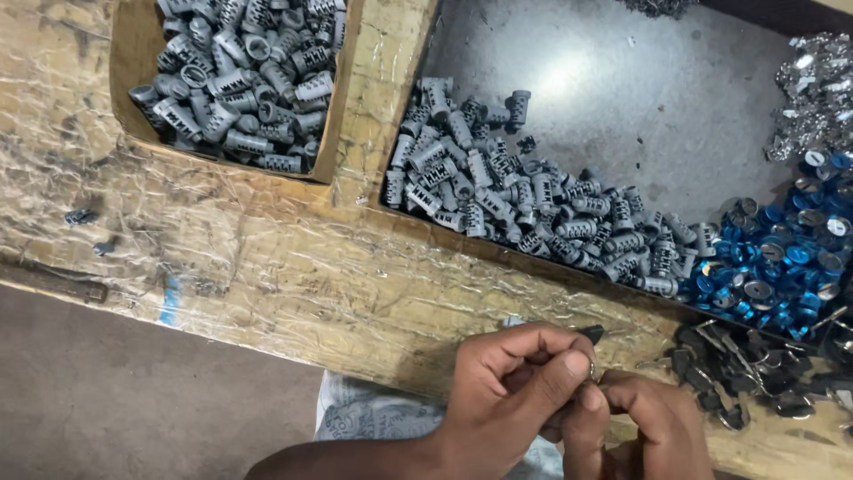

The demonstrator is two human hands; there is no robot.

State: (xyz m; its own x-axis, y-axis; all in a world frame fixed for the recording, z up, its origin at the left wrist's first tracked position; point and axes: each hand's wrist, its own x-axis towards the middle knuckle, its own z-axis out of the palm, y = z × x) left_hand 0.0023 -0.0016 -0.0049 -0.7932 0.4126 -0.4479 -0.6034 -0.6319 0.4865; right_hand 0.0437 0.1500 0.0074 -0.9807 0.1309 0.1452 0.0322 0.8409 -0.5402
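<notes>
A: Hands first. Where are they, what's in them?

B: Left hand [515,378] and right hand [653,418] meet at the bottom edge, over the desk [267,258]. Both are pinched shut on one small dark key [592,335] with a metal bit between the fingertips; that bit is too small to make out.

A: Progress?

B: Mid-piece, I'd judge. Lots untouched: grey metal cylinders [498,191] heaped in the grey tray [622,98], more in the cardboard box [124,62] top left.

A: Anything finished?

B: Maybe the blue-capped pieces [782,258] piled at the right, just beside the cylinders. A pile of dark keys [746,369] lies near the right hand. Shiny silver parts [813,93] sit at the far right.
</notes>
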